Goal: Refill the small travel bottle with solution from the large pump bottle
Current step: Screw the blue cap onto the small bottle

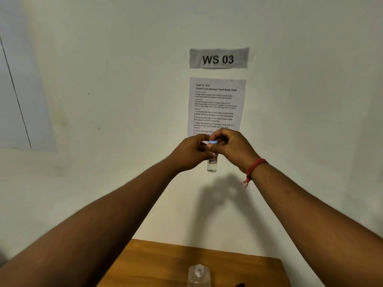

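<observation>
Two hands raised before the wall: left point(187, 154) gripping one small travel bottle point(212, 165) upright, right point(232, 145) pinching its one blue cap point(213, 142). One large bottle point(199, 275) at worktop point(155, 264) near edge.

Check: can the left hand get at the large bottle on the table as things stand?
Probably not yet: the left hand is wrapped around the small travel bottle, held up high. The path down to the large bottle looks free otherwise.

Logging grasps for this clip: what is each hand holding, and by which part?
Left hand grips the small travel bottle around its upper body; right hand pinches its blue cap with its fingertips. The large bottle stands untouched on the table.
</observation>
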